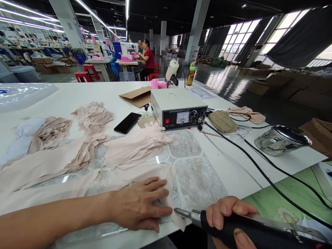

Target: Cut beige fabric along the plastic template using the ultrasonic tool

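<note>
My left hand (141, 204) lies flat with its fingers spread on a pale pink fabric piece (169, 178), pressing it onto a clear patterned mat (198, 173). My right hand (230, 214) is wrapped round the black body of a handheld ultrasonic cutter (249, 226). Its pointed metal tip meets the fabric edge close beside my left index finger. Beyond my left hand lies a stack of cut pink fabric (140, 141). More layered strips (57, 155) spread to the left.
A control box (178, 103) with a meter stands behind the mat, its black cable (241, 148) crossing the right side. Around it are a phone (127, 123), a glass jar with a metal lid (281, 140), card templates (223, 121) and a bottle (191, 74). A person (149, 58) sits sewing beyond.
</note>
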A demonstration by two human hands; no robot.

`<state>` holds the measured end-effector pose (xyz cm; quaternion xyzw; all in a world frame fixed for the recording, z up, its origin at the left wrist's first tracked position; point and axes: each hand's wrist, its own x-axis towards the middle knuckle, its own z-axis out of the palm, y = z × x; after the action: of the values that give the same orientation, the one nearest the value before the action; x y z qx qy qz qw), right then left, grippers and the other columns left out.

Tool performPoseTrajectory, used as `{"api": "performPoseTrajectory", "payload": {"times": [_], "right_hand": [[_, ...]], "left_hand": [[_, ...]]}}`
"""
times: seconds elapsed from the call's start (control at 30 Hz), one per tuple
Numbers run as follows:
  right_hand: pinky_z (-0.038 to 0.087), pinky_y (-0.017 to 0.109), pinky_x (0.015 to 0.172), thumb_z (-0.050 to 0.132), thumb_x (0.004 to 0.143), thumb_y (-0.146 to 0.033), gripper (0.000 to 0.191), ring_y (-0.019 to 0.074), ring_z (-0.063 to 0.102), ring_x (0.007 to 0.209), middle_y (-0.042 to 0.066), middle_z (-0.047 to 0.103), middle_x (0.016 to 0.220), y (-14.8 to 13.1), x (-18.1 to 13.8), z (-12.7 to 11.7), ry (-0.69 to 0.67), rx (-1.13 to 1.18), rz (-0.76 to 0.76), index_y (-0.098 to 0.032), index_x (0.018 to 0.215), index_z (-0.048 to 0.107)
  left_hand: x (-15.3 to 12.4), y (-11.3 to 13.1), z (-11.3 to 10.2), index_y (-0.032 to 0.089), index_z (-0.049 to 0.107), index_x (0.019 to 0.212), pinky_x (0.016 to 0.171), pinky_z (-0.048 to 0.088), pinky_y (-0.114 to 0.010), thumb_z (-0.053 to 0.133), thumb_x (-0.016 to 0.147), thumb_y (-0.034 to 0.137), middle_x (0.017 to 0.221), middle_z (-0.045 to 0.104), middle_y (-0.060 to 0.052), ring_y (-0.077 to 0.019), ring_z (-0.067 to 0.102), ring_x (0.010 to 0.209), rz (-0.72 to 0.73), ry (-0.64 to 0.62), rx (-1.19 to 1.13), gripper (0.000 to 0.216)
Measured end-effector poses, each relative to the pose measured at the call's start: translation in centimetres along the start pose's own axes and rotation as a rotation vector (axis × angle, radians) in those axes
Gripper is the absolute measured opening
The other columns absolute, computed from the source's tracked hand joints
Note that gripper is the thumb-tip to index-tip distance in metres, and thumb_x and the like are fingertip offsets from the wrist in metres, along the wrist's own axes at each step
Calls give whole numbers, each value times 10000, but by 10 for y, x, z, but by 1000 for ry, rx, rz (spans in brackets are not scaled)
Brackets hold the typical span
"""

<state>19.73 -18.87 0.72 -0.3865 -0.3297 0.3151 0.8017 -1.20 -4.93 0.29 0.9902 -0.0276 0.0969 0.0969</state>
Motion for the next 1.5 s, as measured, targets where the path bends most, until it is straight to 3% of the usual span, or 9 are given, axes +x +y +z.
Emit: {"api": "performPoseTrajectory", "payload": {"times": [0.3, 0.5, 1.07, 1.23, 1.33, 1.5], "right_hand": [[500, 313, 457, 657, 799, -310, 108, 126, 534, 507, -13, 496, 731, -3, -1, -2, -11, -5, 23, -258, 870, 594], [493, 312, 470, 659, 802, -311, 116, 122, 521, 522, -15, 483, 739, -3, -1, 5, 54, -2, 9, -256, 874, 586], [546, 292, 559, 582, 897, -242, 45, 107, 566, 606, -20, 506, 795, 5, 1, 7, -83, -12, -50, -249, 905, 538], [524, 281, 533, 599, 882, -273, 81, 103, 563, 586, -19, 494, 804, 4, 1, 7, -70, 37, -55, -253, 936, 542], [519, 282, 525, 587, 893, -280, 87, 111, 565, 588, -11, 503, 811, 9, -2, 5, -69, 30, -65, -261, 961, 535], [507, 268, 522, 616, 877, -271, 114, 107, 564, 580, -17, 510, 801, 14, -5, 6, -49, 44, -64, -269, 942, 523]], "left_hand": [[-2, -2, 1, 218, 591, 1259, 1102, 379, -489, 572, 951, 512, 1248, 618, -103, -366, 478, 1307, 26, -6, -15, 427], [-2, -1, 3, 222, 579, 1273, 1088, 382, -502, 537, 963, 526, 1262, 613, -99, -382, 481, 1294, 22, -38, -3, 436], [0, 0, -7, 233, 581, 1288, 1104, 372, -476, 563, 951, 519, 1267, 628, -90, -372, 503, 1293, 7, -52, -18, 442], [-2, -2, -10, 250, 591, 1274, 1118, 379, -435, 585, 946, 502, 1281, 632, -78, -329, 500, 1313, 16, -11, -20, 414], [-1, -4, -11, 228, 584, 1261, 1111, 398, -412, 526, 997, 383, 1276, 634, -86, -290, 519, 1299, 10, 24, -25, 312], [13, -8, -4, 161, 592, 1132, 970, 501, -349, 410, 1018, 148, 1064, 673, -103, -202, 633, 1051, -128, 239, -47, 215]]}}
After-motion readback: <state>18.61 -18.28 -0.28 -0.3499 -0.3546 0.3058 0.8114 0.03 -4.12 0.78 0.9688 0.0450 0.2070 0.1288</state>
